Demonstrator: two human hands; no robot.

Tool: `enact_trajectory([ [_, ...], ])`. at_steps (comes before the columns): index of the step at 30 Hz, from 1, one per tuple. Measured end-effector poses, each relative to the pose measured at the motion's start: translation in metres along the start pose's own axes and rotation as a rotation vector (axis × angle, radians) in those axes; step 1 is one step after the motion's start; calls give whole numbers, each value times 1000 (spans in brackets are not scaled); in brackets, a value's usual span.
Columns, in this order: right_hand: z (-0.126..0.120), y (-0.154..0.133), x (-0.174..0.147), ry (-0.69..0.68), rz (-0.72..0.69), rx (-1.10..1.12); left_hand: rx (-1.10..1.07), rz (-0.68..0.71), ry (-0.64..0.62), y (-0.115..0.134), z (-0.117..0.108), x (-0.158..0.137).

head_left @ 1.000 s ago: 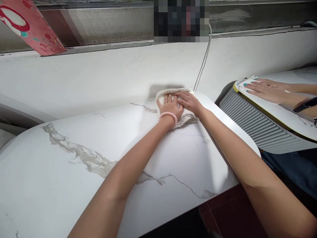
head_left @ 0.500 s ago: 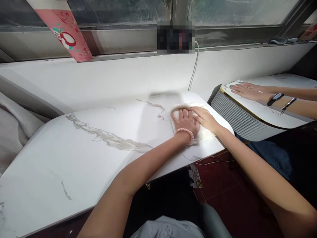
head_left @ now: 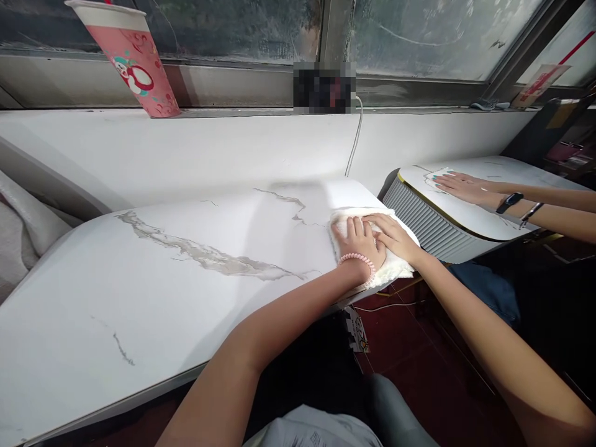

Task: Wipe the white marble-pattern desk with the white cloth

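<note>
Lying flat on a white cloth [head_left: 395,270], my left hand [head_left: 362,241] has its fingers spread and a pink bead bracelet at the wrist. My right hand [head_left: 393,237] is stretched out flat on the same cloth, its fingertips close to the left hand. Both palms press the cloth onto the right end of a white marble-patterned table [head_left: 149,310]. One corner of the cloth hangs over the rounded front right edge. Part of the cloth is hidden under my hands.
Another person's hands [head_left: 459,185] rest on a white cloth on a second table [head_left: 465,214] with a ribbed side. On the window ledge stand a pink cup [head_left: 139,71], a blurred-out object [head_left: 323,88] with a white cable [head_left: 354,143], and another cup [head_left: 540,87].
My two hands and the cloth have slid right, closer to the table's rounded end, and a cloth corner now overhangs the edge. The view has shifted slightly, showing more of the windows.
</note>
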State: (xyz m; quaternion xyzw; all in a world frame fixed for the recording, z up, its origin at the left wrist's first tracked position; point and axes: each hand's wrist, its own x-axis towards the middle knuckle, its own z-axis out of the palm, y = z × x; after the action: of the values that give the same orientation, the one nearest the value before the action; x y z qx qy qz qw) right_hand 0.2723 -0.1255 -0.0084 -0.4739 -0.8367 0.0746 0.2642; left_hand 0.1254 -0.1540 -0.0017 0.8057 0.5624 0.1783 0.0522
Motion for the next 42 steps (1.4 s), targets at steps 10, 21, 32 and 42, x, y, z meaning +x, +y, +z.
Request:
enact_trajectory([
  [10, 17, 35, 58, 38, -3, 33, -62, -9, 39, -32, 8, 58],
  [21, 36, 100, 147, 85, 33, 32, -77, -79, -54, -67, 19, 158],
  [32, 42, 132, 196, 86, 41, 33, -67, -90, -32, -85, 27, 212],
  [42, 36, 129, 170, 57, 22, 22, 29, -41, -82, -71, 27, 193],
])
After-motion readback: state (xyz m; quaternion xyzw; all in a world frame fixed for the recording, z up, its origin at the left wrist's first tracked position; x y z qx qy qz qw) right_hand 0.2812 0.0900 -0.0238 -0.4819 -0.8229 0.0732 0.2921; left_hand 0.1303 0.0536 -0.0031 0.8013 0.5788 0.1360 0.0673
